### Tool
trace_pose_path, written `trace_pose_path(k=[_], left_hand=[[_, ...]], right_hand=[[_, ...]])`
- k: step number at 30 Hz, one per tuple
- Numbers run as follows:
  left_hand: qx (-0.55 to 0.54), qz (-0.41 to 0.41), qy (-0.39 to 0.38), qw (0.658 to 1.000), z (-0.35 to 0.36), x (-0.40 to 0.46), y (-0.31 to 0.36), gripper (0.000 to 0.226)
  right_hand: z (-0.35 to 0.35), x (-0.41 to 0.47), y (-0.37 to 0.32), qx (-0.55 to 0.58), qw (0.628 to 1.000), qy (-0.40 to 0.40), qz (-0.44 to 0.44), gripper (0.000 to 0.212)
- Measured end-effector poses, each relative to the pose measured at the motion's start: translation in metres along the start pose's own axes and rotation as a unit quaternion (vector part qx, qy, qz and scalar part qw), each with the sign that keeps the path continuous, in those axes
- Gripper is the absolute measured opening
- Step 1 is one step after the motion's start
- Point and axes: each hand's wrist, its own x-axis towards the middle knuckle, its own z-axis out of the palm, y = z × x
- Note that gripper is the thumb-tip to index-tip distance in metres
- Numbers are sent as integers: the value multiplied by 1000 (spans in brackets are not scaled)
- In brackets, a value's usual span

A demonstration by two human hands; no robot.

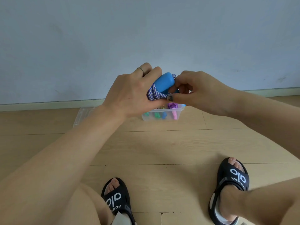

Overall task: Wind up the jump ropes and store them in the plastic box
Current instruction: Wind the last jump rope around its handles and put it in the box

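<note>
Both of my hands meet in the air above the plastic box (178, 114): my left hand (129, 93) is clamped around the blue handles (164, 82) and the coils of purple-and-white rope (154, 95) so the bundle cannot spring loose, while my right hand (199, 88) pinches the rope's end beside the handles, I judge to tuck it in. Several wound ropes already lie in the box, whose clear lid (84, 116) sits on the floor just beside it, leaving it open for this one.
</note>
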Motion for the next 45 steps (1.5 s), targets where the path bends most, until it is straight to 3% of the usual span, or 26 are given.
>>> trace_pose_path(k=[4,10,17,27,29,31,33,36,41,45], left_hand=[[22,21,-1,1000,-4,0,-5,49],[7,26,-13,1000,-3,0,-2,51],[-136,-45,-81,986,2,-3,-11,53],[-194,-62,-80,976,-1,0,-13,48],[-201,-72,-84,973,0,0,-10,46],[-218,-109,-95,965,1,1,-6,44],[-245,-147,-129,950,3,1,-4,41],[-275,-185,-201,922,7,-2,-5,33],[-349,-247,-236,873,8,-4,-5,26],[-365,-246,-222,870,5,-2,-2,28]], right_hand=[[5,-2,0,77,997,6,0,14],[6,-1,2,17,1000,-3,13,23],[0,-7,3,99,993,-56,36,17],[-8,-11,14,153,986,-20,55,15],[-6,-14,16,111,993,-8,42,13],[-3,-15,14,-13,997,57,-45,12],[2,-15,11,-132,978,96,-129,12],[9,-15,10,-197,963,80,-165,17],[12,-10,7,-96,982,89,-138,8],[1,-10,1,56,994,73,-58,10]])
